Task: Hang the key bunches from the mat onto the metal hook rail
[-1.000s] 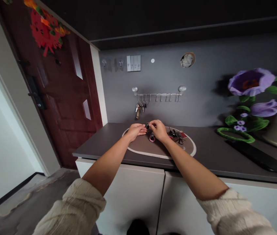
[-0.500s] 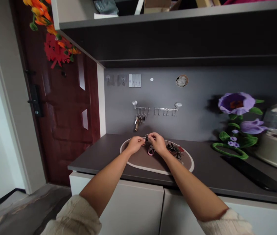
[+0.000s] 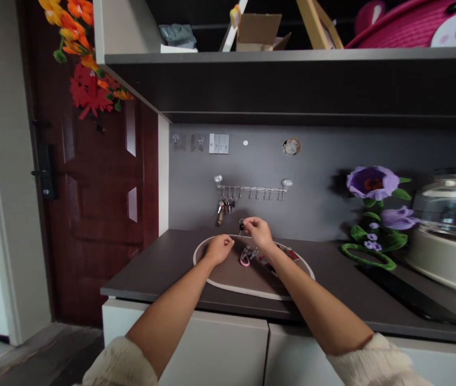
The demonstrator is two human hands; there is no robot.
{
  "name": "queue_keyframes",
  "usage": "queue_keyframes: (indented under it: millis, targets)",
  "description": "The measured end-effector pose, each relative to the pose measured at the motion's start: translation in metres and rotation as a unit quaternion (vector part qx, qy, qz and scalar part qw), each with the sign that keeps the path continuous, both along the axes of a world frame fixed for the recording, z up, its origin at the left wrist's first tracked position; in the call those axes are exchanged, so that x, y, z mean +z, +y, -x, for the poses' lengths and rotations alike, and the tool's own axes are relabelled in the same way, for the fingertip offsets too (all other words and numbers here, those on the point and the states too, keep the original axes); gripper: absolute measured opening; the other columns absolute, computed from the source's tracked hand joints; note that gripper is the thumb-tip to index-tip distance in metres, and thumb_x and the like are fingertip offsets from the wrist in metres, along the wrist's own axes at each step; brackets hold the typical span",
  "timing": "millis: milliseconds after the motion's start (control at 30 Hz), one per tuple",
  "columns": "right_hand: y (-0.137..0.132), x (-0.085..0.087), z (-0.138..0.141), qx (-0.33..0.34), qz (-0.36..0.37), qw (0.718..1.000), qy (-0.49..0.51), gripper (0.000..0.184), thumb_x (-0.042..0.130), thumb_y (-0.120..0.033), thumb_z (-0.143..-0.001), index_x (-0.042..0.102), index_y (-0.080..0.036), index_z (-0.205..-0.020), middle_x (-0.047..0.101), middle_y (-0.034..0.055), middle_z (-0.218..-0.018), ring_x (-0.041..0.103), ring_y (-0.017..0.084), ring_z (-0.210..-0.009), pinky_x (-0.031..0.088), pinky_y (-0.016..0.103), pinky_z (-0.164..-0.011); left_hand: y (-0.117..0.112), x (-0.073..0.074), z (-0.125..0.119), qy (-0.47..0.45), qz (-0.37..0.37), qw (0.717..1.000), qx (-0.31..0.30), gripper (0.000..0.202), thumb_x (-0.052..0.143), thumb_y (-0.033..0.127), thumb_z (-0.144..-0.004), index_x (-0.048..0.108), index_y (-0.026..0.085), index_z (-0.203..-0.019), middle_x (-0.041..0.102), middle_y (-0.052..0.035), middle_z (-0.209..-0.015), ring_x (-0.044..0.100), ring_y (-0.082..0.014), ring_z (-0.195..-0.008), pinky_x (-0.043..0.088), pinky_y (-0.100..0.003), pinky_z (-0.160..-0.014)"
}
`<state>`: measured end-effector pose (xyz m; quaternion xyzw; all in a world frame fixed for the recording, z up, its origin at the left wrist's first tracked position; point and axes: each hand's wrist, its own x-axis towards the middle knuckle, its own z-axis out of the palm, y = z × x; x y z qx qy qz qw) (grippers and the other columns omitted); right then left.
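My right hand (image 3: 259, 234) pinches a key with a black head (image 3: 241, 227), held up just above the mat, below the hook rail. Lower to the left, my left hand (image 3: 219, 250) hovers over the mat with its fingers curled closed, and nothing shows in them. A grey-brown oval mat (image 3: 228, 272) with a pale rim lies on the counter. On it, between my hands, lie keys with a pink ring (image 3: 244, 260). More keys and a red tag (image 3: 293, 254) are partly hidden behind my right wrist. Several keys (image 3: 228, 206) hang at the left end of the hook rail (image 3: 252, 188).
Overhead runs a shelf (image 3: 252, 56) with a cardboard box (image 3: 258, 32) on it. Purple artificial flowers (image 3: 373, 183), a long black object (image 3: 409, 295) and a white appliance with a clear dome (image 3: 445, 252) occupy the counter's right. A dark red door (image 3: 95, 230) is at left.
My left hand has come away from the key and moved left and down. My right hand keeps the key, now further from the left hand. The view has tilted up slightly.
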<state>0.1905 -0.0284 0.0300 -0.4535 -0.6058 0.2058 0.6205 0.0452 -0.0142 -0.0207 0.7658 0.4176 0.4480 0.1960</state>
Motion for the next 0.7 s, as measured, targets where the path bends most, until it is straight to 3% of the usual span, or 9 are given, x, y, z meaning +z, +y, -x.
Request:
queue_keyframes:
  millis: [333,533,700]
  targets:
    - [0.026,0.048,-0.006,0.005,-0.001,0.999,0.053,0.021,0.059,-0.029,-0.057,0.06,-0.012,-0.067,0.059,0.0011,-0.06,0.048,0.007,-0.049,0.041,0.02,-0.051,-0.004,0.004,-0.001,0.042,-0.006,0.999,0.007,0.022,0.046,0.028,-0.074,0.061,0.013,-0.068,0.059,-0.0026,-0.061,0.049,-0.0108,-0.056,0.033,-0.022,-0.055]
    - [0.052,0.067,-0.011,-0.083,-0.023,0.996,0.018,0.02,0.056,-0.027,-0.059,0.062,-0.011,-0.069,0.058,0.0008,-0.055,0.046,0.007,-0.046,0.04,0.02,-0.048,-0.001,0.002,-0.003,0.046,-0.012,0.999,0.007,0.022,0.045,0.027,-0.073,0.061,0.014,-0.067,0.059,-0.0032,-0.062,0.049,-0.0114,-0.058,0.034,-0.023,-0.057]
    - [0.071,0.073,-0.008,-0.138,-0.035,0.99,-0.005,0.022,0.054,-0.028,-0.06,0.063,-0.01,-0.068,0.059,0.0017,-0.053,0.049,0.008,-0.047,0.041,0.022,-0.051,0.001,0.002,-0.003,0.052,-0.016,0.999,0.003,0.022,0.045,0.028,-0.073,0.061,0.014,-0.068,0.061,-0.0036,-0.065,0.05,-0.0115,-0.06,0.034,-0.023,-0.057]
